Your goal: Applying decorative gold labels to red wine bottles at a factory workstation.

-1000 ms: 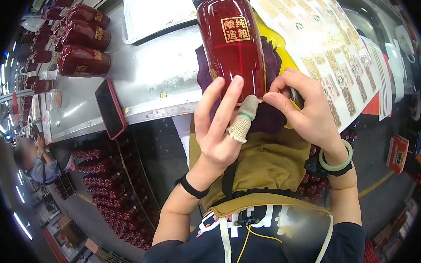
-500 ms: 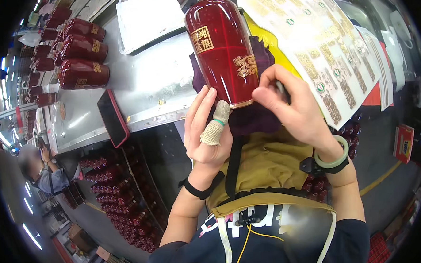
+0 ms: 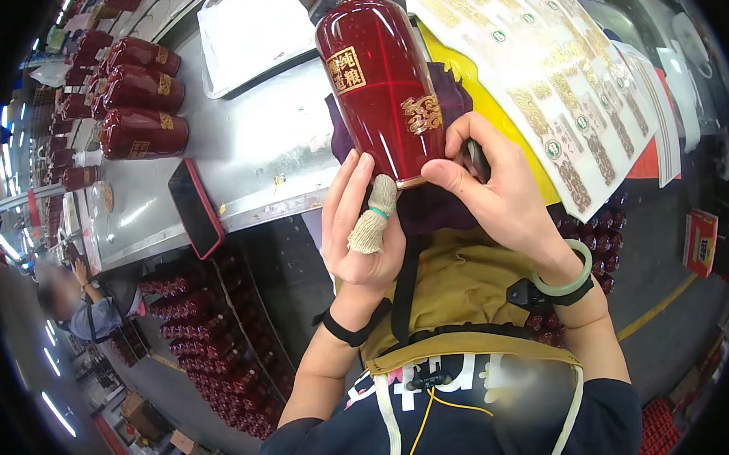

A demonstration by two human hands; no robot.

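A dark red glass bottle [image 3: 383,88] with gold decals lies in front of me on a dark purple cloth [image 3: 433,211], its neck pointing away. My left hand [image 3: 360,228] supports the lower left of its base with the fingertips. On that hand's index finger is a beige knitted finger cover [image 3: 372,219] with a green band. My right hand [image 3: 493,185] grips the lower right of the base, thumb and bent fingers against the glass. Tucked within its fingers is a small dark object with a silvery edge [image 3: 477,159], mostly hidden.
Sheets of gold decals [image 3: 545,81] lie at the right over a yellow sheet [image 3: 463,69]. A white tray [image 3: 258,37] and a red-edged phone [image 3: 196,209] are on the metal table [image 3: 283,141]. Red bottles [image 3: 145,133] stand at left; another person [image 3: 79,301] sits beyond.
My right thumb now presses at the base's lower right corner, and the dark object in that hand shows more. The bottle and left hand have barely moved.
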